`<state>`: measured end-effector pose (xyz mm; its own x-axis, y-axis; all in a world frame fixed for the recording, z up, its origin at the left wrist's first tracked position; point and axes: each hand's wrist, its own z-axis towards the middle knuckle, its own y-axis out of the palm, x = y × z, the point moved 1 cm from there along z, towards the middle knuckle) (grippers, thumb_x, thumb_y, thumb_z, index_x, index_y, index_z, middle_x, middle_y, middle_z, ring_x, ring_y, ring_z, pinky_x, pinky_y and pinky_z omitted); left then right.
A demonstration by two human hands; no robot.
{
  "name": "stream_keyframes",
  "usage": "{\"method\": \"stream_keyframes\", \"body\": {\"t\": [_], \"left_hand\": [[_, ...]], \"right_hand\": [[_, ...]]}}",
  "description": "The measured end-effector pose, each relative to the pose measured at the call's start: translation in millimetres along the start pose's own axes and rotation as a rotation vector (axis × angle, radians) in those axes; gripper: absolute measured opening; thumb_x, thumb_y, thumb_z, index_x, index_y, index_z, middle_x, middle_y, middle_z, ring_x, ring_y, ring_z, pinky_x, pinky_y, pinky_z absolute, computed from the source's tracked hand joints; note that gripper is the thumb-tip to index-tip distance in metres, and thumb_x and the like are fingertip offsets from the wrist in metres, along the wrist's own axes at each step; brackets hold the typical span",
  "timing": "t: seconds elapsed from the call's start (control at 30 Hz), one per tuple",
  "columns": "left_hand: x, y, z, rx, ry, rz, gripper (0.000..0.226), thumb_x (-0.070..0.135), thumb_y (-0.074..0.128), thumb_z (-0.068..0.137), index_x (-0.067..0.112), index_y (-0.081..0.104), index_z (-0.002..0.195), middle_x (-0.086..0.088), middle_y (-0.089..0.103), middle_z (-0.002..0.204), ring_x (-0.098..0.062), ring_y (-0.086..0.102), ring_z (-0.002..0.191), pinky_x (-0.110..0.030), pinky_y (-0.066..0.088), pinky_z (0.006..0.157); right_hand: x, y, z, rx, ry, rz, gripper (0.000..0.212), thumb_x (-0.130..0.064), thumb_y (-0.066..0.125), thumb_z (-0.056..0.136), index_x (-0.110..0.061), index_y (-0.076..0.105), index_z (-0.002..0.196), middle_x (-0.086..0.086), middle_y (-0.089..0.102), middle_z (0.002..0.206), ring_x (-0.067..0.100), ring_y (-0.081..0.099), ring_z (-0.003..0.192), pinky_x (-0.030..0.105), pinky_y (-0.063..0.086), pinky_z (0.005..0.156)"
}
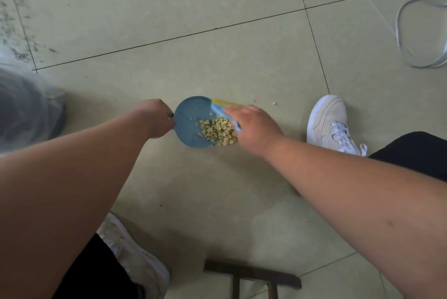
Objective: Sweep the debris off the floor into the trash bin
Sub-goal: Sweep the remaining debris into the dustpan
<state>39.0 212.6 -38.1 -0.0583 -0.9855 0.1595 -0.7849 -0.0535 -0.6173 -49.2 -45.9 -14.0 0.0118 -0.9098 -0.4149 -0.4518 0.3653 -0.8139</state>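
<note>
A small blue dustpan (191, 115) lies flat on the tiled floor at the centre. My left hand (158, 118) grips its handle on the left side. A heap of pale yellow debris (219, 130) sits at the pan's right lip, partly inside it. My right hand (250, 124) holds a small brush (223, 107) with a light blue handle and yellow bristles, just above the heap. One stray crumb (274, 103) lies on the floor to the right. The trash bin (26, 110), lined with a clear bag, stands blurred at the left edge.
My white shoes rest on the floor, one at the right (330, 124) and one at the bottom left (135, 257). A dark wooden stool (252, 274) edge shows at the bottom. Clear plastic hoops (422, 32) lie top right. Dark grime (17, 30) marks the tiles top left.
</note>
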Motion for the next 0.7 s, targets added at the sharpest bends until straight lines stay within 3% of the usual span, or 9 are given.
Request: {"method": "stream_keyframes", "body": {"t": [0.1, 0.3, 0.47, 0.57, 0.7], "left_hand": [[-9.3, -2.8, -2.5, 0.013, 0.022, 0.159, 0.034, 0.03, 0.057, 0.101, 0.013, 0.08, 0.12, -0.01, 0.073, 0.125, -0.033, 0.068, 0.111, -0.036, 0.058, 0.091], [-29.3, 1.3, -11.6, 0.009, 0.001, 0.195, 0.032, 0.033, 0.058, 0.096, 0.02, 0.082, 0.114, -0.006, 0.074, 0.12, -0.033, 0.068, 0.107, -0.037, 0.059, 0.088], [-23.1, 20.0, -20.1, -0.063, -0.011, 0.141, 0.033, 0.032, 0.056, 0.099, 0.017, 0.079, 0.115, -0.009, 0.072, 0.124, -0.033, 0.068, 0.11, -0.035, 0.055, 0.085], [-6.2, 28.5, -22.8, -0.092, -0.018, 0.07, 0.031, 0.028, 0.057, 0.097, 0.014, 0.077, 0.116, -0.012, 0.076, 0.115, -0.035, 0.071, 0.104, -0.037, 0.059, 0.087], [14.5, 34.8, -23.1, -0.112, -0.02, -0.013, 0.023, 0.016, 0.053, 0.094, 0.007, 0.073, 0.101, -0.018, 0.078, 0.105, -0.036, 0.073, 0.09, -0.038, 0.062, 0.085]], "right_hand": [[29.1, -13.4, -8.1, 0.146, 0.194, 0.031, 0.055, -0.008, 0.055, 0.094, -0.022, 0.055, 0.147, 0.016, 0.07, 0.125, 0.039, 0.062, 0.111, 0.043, 0.052, 0.094], [73.6, -13.2, -17.6, 0.166, 0.463, 0.01, 0.036, -0.014, 0.05, 0.099, -0.01, 0.059, 0.134, 0.022, 0.067, 0.118, 0.045, 0.059, 0.111, 0.043, 0.048, 0.091], [45.0, 8.1, -17.7, 0.085, 0.433, 0.021, 0.051, -0.022, 0.059, 0.098, -0.003, 0.048, 0.143, 0.025, 0.06, 0.129, 0.044, 0.056, 0.118, 0.042, 0.046, 0.098], [14.9, 26.3, -15.1, 0.038, 0.379, 0.048, 0.049, -0.024, 0.062, 0.096, -0.002, 0.05, 0.139, 0.024, 0.057, 0.129, 0.043, 0.054, 0.118, 0.043, 0.045, 0.102], [-21.7, 45.6, -9.9, -0.026, 0.309, 0.053, 0.045, -0.026, 0.061, 0.094, -0.006, 0.051, 0.133, 0.019, 0.053, 0.135, 0.039, 0.049, 0.122, 0.046, 0.045, 0.105]]}}
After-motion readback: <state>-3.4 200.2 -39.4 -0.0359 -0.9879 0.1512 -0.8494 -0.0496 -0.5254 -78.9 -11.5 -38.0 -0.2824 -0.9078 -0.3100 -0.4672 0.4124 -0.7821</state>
